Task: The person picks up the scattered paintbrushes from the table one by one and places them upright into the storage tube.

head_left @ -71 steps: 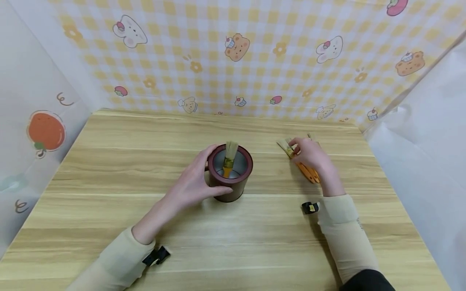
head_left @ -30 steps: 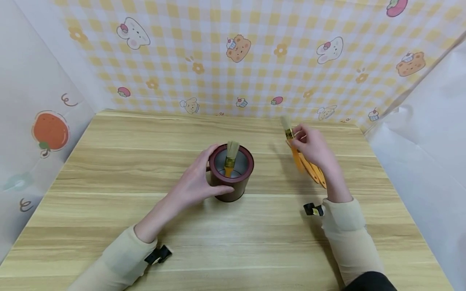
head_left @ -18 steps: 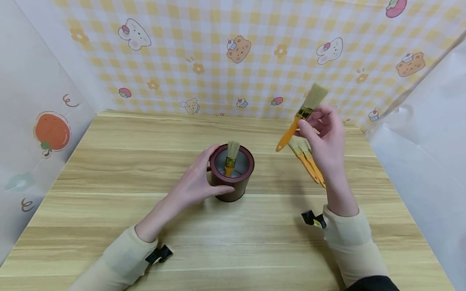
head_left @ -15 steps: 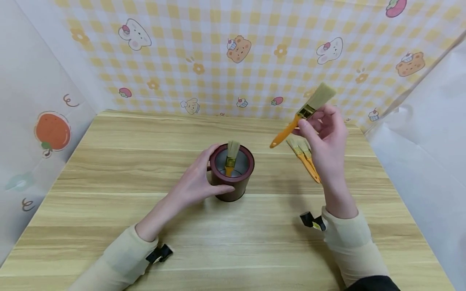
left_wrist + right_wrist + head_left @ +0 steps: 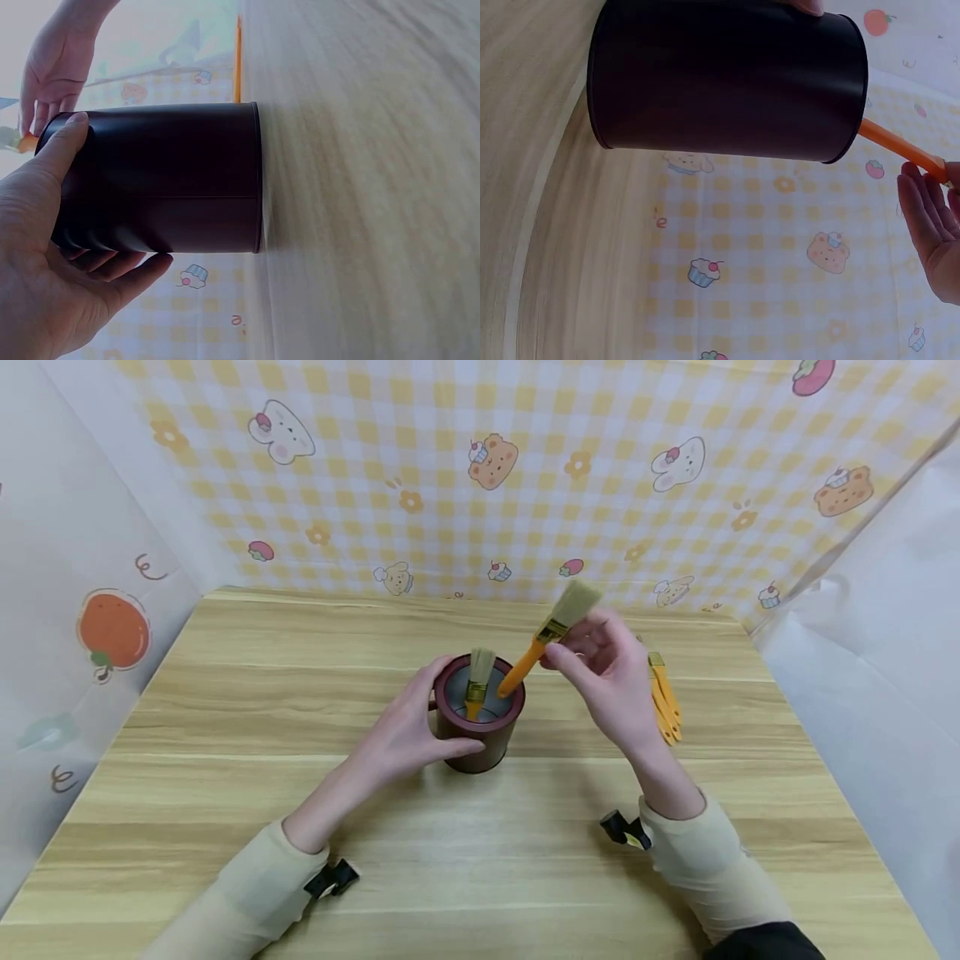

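Brush in hand: orange-handled paintbrush (image 5: 542, 647) — tilted, bristles up and away, handle end down at the mouth of the cup, just over its right rim; in the right wrist view the orange handle (image 5: 900, 150) shows past the rim.

Left hand: left hand (image 5: 401, 735) wrapped round the left side of the cup, thumb along the near wall and fingers behind — by the look of it, a steadying hold so the cup stays put; the left wrist view shows the palm and fingers (image 5: 112, 264) curled on the dark wall.

Cup: dark maroon cup (image 5: 480, 739) standing upright on the table, roughly mid-table, pale grey inside.

Brush already in the cup: second brush (image 5: 477, 681) standing inside, handle down, bristles poking above the rim, leaning on the far wall.

Right hand: right hand (image 5: 607, 681) pinching the tilted brush near its metal ferrule between thumb and fingertips, the remaining fingers loosely bent — a grip high on the handle that leaves the lower end free to point into the cup.

Spare brushes: loose brushes (image 5: 664, 697) lying flat on the table to the right, partly hidden behind the right hand; their count cannot be told.

Table: wooden table (image 5: 225, 710).

Backdrop: checked yellow wall (image 5: 420, 468) with cartoon animals behind.
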`<action>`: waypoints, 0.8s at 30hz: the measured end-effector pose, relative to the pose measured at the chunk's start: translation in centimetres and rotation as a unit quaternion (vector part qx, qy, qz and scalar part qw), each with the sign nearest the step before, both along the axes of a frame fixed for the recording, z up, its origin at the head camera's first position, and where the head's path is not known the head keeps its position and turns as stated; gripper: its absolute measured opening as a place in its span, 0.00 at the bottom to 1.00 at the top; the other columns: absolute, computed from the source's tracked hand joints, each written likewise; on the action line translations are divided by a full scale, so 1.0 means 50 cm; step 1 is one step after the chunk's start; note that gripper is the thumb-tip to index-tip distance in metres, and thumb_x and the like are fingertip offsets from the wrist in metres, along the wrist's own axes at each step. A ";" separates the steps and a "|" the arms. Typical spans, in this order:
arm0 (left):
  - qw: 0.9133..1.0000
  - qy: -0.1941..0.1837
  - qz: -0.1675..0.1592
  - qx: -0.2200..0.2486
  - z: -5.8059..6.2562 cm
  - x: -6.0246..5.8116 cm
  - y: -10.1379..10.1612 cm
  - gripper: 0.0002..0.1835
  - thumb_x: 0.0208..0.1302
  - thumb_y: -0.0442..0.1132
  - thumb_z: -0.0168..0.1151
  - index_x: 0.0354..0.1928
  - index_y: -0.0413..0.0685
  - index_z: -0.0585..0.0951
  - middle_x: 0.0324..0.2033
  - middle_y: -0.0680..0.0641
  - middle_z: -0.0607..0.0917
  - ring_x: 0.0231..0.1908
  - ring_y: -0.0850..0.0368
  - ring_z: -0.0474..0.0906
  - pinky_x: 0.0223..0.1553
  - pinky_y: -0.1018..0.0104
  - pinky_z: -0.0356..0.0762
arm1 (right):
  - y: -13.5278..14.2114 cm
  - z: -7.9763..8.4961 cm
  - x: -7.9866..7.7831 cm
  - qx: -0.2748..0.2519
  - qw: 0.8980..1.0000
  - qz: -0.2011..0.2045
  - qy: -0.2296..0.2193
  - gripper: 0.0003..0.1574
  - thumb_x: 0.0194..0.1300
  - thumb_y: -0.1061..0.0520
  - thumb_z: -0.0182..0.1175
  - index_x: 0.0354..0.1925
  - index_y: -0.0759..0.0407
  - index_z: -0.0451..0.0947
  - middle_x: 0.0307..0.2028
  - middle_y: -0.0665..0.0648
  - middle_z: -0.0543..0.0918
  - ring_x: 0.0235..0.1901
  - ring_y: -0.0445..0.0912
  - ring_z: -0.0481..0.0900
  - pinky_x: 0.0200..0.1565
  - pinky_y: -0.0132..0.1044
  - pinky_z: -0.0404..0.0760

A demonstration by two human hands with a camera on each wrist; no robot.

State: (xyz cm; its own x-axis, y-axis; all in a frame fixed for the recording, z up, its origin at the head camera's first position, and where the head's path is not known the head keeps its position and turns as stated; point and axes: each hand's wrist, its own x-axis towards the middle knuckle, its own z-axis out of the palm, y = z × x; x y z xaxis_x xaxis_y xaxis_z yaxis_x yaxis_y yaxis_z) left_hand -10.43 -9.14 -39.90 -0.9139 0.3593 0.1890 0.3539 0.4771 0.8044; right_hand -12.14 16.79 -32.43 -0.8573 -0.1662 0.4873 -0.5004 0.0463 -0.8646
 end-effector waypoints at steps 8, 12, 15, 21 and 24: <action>1.000 0.002 -0.007 0.007 -0.001 -0.001 -0.001 0.58 0.48 0.53 0.84 0.78 0.62 0.58 0.68 0.54 0.73 0.66 0.57 0.73 0.65 0.54 0.79 | -0.003 -0.011 -0.003 0.145 0.988 -0.049 0.007 0.13 0.65 0.64 0.70 0.47 0.63 0.80 0.37 0.59 0.88 0.34 0.38 0.85 0.38 0.28 0.85; 1.000 0.004 -0.010 0.008 -0.002 -0.002 0.001 0.58 0.48 0.53 0.84 0.78 0.62 0.58 0.68 0.53 0.73 0.66 0.56 0.73 0.65 0.54 0.79 | -0.002 -0.016 -0.006 0.174 0.983 -0.055 0.013 0.14 0.66 0.63 0.70 0.49 0.63 0.80 0.37 0.59 0.88 0.35 0.36 0.85 0.39 0.26 0.84; 1.000 0.004 -0.008 0.003 -0.001 -0.001 0.003 0.59 0.48 0.53 0.84 0.78 0.60 0.58 0.69 0.52 0.72 0.67 0.54 0.73 0.65 0.52 0.78 | 0.001 -0.017 -0.006 0.177 0.982 -0.061 0.013 0.15 0.67 0.64 0.68 0.51 0.64 0.80 0.38 0.60 0.89 0.36 0.35 0.85 0.40 0.26 0.84; 1.000 -0.014 0.004 -0.015 0.004 0.003 0.002 0.62 0.49 0.54 0.83 0.81 0.57 0.54 0.73 0.48 0.69 0.69 0.48 0.72 0.68 0.45 0.74 | 0.016 -0.006 -0.012 0.173 0.981 -0.084 0.011 0.14 0.69 0.62 0.66 0.52 0.63 0.80 0.37 0.60 0.89 0.35 0.37 0.86 0.39 0.25 0.83; 1.000 -0.021 0.007 -0.019 0.005 0.005 -0.001 0.62 0.49 0.54 0.83 0.81 0.56 0.53 0.75 0.47 0.68 0.69 0.46 0.73 0.69 0.44 0.73 | 0.028 0.000 -0.019 0.177 0.979 -0.103 0.011 0.15 0.70 0.60 0.66 0.53 0.62 0.80 0.37 0.61 0.89 0.34 0.37 0.86 0.39 0.24 0.82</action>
State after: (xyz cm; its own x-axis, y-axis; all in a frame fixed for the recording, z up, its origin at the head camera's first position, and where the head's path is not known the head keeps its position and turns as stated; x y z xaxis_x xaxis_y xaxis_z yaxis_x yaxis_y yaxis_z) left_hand -10.20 -9.21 -39.66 -0.9259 0.3519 0.1377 0.3135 0.5121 0.7997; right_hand -13.10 18.17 -32.43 -0.8804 -0.1526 0.4490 -0.4672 0.4421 -0.7657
